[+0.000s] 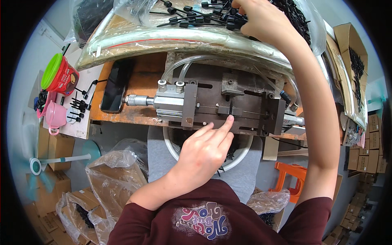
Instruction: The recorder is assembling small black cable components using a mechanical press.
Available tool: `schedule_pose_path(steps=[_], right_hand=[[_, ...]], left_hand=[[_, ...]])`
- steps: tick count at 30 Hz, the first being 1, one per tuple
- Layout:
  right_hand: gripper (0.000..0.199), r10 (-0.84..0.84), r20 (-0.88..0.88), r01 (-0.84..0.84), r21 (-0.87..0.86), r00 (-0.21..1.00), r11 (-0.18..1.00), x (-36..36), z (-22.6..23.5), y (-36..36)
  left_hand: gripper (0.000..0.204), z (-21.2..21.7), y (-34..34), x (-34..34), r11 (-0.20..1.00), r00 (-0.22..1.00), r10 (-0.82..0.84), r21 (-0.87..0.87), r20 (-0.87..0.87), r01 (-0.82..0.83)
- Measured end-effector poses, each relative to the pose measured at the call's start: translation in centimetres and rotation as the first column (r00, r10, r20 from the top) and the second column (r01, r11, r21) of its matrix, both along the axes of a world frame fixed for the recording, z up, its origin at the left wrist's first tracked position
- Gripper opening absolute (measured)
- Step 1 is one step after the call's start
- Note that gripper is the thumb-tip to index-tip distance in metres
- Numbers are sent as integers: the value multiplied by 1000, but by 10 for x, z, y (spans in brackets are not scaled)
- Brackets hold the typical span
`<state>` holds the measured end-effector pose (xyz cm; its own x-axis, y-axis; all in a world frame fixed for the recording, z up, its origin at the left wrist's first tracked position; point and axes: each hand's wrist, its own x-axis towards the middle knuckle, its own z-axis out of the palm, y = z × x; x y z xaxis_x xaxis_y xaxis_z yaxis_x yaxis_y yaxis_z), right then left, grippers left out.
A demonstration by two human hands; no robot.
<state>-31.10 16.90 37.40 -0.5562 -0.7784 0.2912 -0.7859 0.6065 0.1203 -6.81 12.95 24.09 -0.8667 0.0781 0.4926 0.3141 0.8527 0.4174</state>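
Note:
My left hand (206, 149) is over the near edge of a small metal clamping fixture (171, 105). Its fingers are stretched out, and the index fingertip touches or nearly touches a thin black piece (231, 109) standing in the fixture's middle block. Its thumb is hidden. At the far side, my right hand (261, 20) reaches into a pile of black plastic pieces with thin stems (198, 17). The thumb and index finger of that hand are apart, with black pieces between and beside them; no firm grip shows.
A phone (115, 86) lies left of the fixture, near a red tub with a green rim (61, 73) and a pink cup (56, 114). Clear air hoses (173, 65) arch behind the fixture. Below the bench are a white basket (245, 153), an orange stool (292, 175) and plastic-lined boxes (114, 171).

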Motion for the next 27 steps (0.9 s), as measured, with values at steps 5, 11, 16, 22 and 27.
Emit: schedule_pose_path(steps=[5,11,16,22,27], right_hand=[[26,-54,7,52,170,999,984,-16,-1,-31],[31,-13,64,-8,317,998,948,-26,7,-27],[32,39,119,-53,116,992,992,-34,20,-7],[12,50,596,189,-331,801,925,-18,55,29],[15,279,706,420,-641,651,643,-18,47,51]], left_hand=[[19,1,-4,-10,1000,1000,8,-24,17,-7],[21,-1,-6,-10,1000,999,1,-9,45,-1],[20,-1,-7,-10,1000,1000,-7,-7,28,7],[20,-4,-9,-9,999,1000,-8,-48,9,9],[21,7,-13,6,988,992,-107,118,73,98]])
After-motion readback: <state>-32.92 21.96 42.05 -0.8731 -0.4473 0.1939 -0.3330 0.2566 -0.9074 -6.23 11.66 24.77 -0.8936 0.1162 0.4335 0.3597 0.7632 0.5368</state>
